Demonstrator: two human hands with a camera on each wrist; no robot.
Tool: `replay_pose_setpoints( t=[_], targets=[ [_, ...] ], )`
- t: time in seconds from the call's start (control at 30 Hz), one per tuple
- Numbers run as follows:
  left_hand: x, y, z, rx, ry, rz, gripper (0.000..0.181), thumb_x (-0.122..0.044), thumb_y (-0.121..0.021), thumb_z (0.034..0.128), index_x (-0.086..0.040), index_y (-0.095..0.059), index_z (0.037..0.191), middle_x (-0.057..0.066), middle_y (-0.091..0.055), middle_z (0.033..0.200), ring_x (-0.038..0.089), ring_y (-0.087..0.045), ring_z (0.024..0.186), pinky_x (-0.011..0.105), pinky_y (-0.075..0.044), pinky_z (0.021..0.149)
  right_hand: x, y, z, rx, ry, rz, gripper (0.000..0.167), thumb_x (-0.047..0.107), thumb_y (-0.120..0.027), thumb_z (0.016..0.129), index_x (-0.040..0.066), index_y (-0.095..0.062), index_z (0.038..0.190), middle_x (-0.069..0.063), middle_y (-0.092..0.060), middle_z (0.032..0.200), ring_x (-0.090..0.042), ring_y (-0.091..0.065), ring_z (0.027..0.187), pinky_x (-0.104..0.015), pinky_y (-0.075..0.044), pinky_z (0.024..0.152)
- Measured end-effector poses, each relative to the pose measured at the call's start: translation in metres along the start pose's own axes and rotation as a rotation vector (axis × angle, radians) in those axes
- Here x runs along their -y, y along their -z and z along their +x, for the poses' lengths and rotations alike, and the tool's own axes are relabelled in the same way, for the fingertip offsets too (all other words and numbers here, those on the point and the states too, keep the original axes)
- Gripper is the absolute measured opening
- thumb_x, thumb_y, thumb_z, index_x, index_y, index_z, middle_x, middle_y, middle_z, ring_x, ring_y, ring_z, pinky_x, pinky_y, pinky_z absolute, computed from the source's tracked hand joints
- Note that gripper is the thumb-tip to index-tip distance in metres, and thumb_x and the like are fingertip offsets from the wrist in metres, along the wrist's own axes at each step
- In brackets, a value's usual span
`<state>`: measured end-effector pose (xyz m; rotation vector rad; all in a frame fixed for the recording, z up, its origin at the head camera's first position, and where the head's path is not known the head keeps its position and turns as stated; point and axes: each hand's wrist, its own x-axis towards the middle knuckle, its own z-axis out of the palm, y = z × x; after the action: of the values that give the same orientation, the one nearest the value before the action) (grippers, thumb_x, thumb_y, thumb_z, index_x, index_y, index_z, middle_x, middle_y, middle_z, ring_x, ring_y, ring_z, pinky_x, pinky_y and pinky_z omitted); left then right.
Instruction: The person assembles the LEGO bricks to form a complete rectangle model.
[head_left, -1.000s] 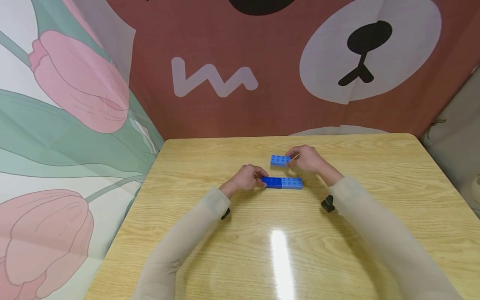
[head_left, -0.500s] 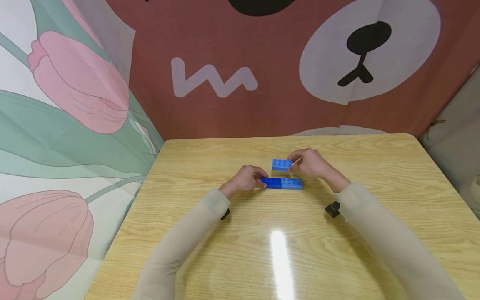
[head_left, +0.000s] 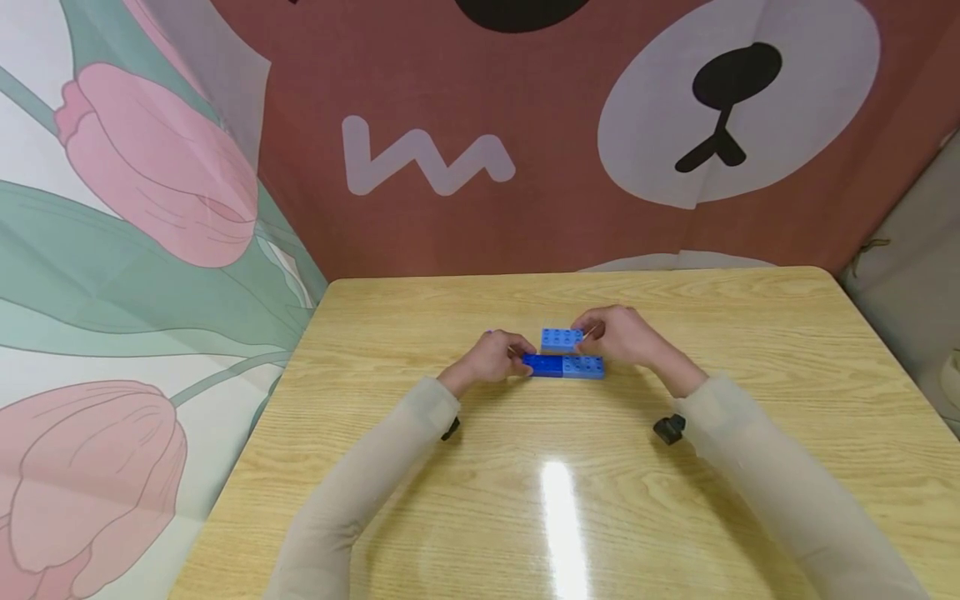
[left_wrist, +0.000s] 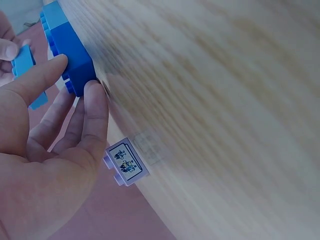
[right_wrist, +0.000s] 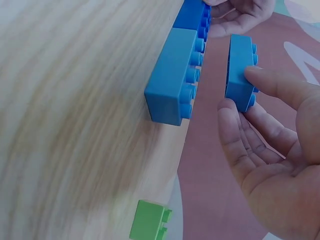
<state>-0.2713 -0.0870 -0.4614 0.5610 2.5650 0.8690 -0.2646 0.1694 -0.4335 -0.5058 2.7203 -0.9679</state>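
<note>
While the right grip (head_left: 617, 335) pinches it, a light-blue brick (head_left: 559, 338) hovers.

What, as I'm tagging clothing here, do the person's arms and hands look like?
The left sleeve and right sleeve are long, plain cream and reach the wrists. A small black device shows beside each cuff, the left one partly hidden. The left hand and right hand wear no gloves.
</note>
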Motion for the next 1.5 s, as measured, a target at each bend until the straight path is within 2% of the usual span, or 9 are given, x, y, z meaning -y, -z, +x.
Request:
replay_pose_setpoints(
  t=[0.17,0.53,0.8,1.17,1.5],
  targets=[
    [0.000,0.000,0.000,-0.001,0.001,0.003,0.032,-0.016,-0.075,0.0907,-0.012,-0.070,0.122,0.007,-0.071,0.119,0.016,-0.068,0.097,0.024,-0.056,0.077,0.000,-0.004,-0.004,-0.008,0.016,-0.026,0.034,0.026,-0.078,0.088,0.012,-0.071,0.118,-0.006,-0.074,0.101,-0.015,-0.067,0.085,-0.038,-0.056,0.076],
    [0.001,0.000,-0.002,0.001,-0.011,-0.003,0.032,-0.016,-0.074,0.0910,-0.011,-0.070,0.122,0.008,-0.071,0.118,0.018,-0.069,0.099,0.025,-0.057,0.079,-0.005,-0.012,-0.010,-0.026,0.051,-0.053,0.035,0.027,-0.080,0.085,0.011,-0.073,0.115,-0.007,-0.074,0.104,-0.017,-0.063,0.083,-0.031,-0.050,0.068],
    [0.002,0.000,-0.001,0.000,-0.008,0.001,0.031,-0.017,-0.074,0.0913,-0.012,-0.070,0.122,0.007,-0.071,0.119,0.018,-0.069,0.100,0.025,-0.057,0.079,-0.005,-0.016,-0.011,-0.025,0.024,-0.071,0.034,0.028,-0.080,0.085,0.013,-0.074,0.114,-0.007,-0.075,0.109,-0.023,-0.063,0.093,-0.038,-0.051,0.077],
    [0.001,0.002,-0.001,-0.007,-0.003,0.024,0.033,-0.020,-0.074,0.0917,-0.014,-0.070,0.124,0.006,-0.071,0.118,0.019,-0.069,0.103,0.026,-0.057,0.080,-0.007,-0.016,-0.010,0.003,0.030,-0.062,0.033,0.027,-0.080,0.086,0.012,-0.073,0.114,-0.009,-0.075,0.111,-0.023,-0.065,0.094,-0.037,-0.053,0.076],
    [-0.009,0.011,-0.005,-0.026,-0.062,0.029,0.037,-0.025,-0.074,0.0919,-0.015,-0.068,0.127,0.003,-0.071,0.122,0.015,-0.066,0.094,0.026,-0.055,0.078,-0.008,-0.016,-0.012,0.016,0.033,-0.056,0.036,0.028,-0.080,0.086,0.012,-0.072,0.117,-0.009,-0.074,0.112,-0.024,-0.066,0.095,-0.039,-0.054,0.077]
  ],
)
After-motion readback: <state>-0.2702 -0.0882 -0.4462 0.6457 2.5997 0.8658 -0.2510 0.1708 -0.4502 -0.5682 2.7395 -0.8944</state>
